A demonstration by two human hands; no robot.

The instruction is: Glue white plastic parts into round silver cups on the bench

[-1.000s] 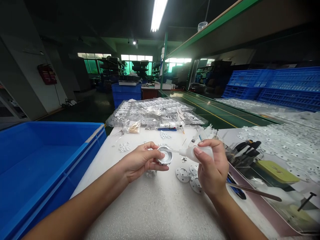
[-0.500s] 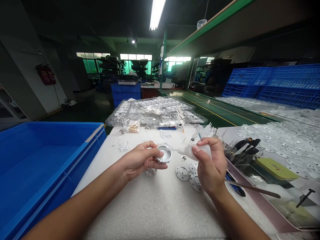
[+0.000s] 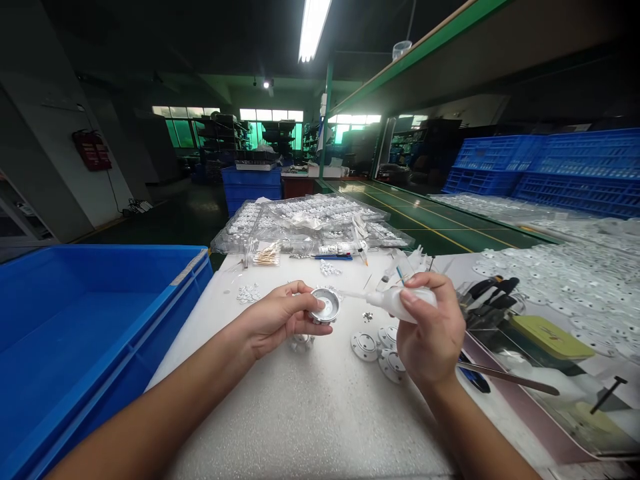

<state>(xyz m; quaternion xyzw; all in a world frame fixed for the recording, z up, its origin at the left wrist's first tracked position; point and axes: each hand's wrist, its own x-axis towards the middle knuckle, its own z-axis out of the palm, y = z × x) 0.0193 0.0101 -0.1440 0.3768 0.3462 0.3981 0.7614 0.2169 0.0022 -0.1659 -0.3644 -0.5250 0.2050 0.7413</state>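
Observation:
My left hand (image 3: 280, 320) is closed on a small round silver metal cup (image 3: 325, 307), tilted so its open face points right. My right hand (image 3: 430, 333) grips a small translucent squeeze bottle (image 3: 395, 301) with a long thin nozzle that points left, its tip a little short of the cup's rim. Both hands hover over a white foam mat (image 3: 310, 407). Three round silver discs (image 3: 365, 347) lie on the mat under my right hand, and another small metal part (image 3: 301, 342) lies below my left fingers.
A big blue crate (image 3: 75, 333) stands at the left. Clear trays of small parts (image 3: 310, 223), cotton swabs (image 3: 267, 255) and pens lie at the back. A tray at the right holds black-handled pliers (image 3: 493, 293), a yellow-green tin (image 3: 547, 331) and a metal rod (image 3: 505, 378).
The bottle's nozzle has drawn back to the right, out of the cup. My left hand has tipped the cup slightly and moved it a little up.

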